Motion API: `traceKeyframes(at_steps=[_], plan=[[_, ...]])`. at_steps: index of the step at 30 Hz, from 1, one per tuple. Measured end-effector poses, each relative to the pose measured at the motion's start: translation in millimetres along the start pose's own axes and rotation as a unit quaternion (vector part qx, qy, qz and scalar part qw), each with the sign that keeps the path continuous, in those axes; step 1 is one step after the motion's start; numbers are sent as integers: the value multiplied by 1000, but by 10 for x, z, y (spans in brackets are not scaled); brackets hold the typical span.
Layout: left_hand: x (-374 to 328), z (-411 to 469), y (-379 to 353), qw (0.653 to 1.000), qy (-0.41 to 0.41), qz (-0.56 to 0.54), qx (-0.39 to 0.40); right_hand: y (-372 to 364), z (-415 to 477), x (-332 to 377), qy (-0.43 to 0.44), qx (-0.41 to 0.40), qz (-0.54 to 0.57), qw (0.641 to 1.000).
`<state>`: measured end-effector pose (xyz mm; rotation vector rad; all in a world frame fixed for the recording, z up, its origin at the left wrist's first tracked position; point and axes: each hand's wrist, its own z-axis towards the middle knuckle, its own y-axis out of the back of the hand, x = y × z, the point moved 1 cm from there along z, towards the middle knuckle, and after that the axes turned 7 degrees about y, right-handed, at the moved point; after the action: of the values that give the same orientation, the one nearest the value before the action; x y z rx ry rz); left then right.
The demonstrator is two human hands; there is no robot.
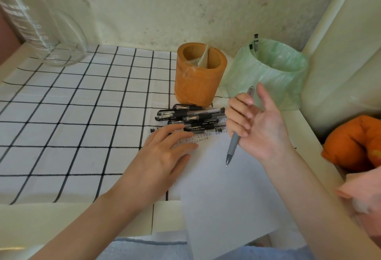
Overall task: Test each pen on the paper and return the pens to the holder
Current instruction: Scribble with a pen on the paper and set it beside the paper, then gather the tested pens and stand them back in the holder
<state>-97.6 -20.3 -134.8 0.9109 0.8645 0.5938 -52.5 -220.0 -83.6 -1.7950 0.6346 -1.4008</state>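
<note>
My right hand point(257, 123) is turned palm up and holds a grey pen point(234, 143) between curled fingers, its tip pointing down over the white paper point(226, 198). The paper hangs past the table's front edge and has small scribbles near its top. My left hand point(165, 152) rests flat on the paper's upper left, fingers straight. Several black pens point(191, 118) lie in a pile just beyond my left fingertips. Behind the pile stands the orange pen holder point(199, 76), with only clear wrap inside.
A green bag-lined bin point(274, 72) with two pens in it stands right of the holder. A clear glass jar point(47, 33) sits at the back left on the checked tablecloth point(72, 115). An orange cloth thing point(356, 142) and pink fabric lie at the right.
</note>
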Motion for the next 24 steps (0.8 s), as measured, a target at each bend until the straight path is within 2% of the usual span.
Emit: traceKeyframes(at_steps=[6,13,17,20,24], plan=[[-14,-3,30,1000,-4,-18,-17,-2,-1,-3,33,-47,-15,998],[-262,-42,277,986,69,-136,-70,18,19,-68,55,-74,176,980],[-433,-115,332,982,-9,-154,-112,-39,-9,-108,67,-90,213,971],[-578,-162,236,989,-56,-113,-74,-87,-22,-178,64,-106,216,969],[-651,-153,87,997,-63,-43,-25,-146,-54,-362,34,-109,212,971]])
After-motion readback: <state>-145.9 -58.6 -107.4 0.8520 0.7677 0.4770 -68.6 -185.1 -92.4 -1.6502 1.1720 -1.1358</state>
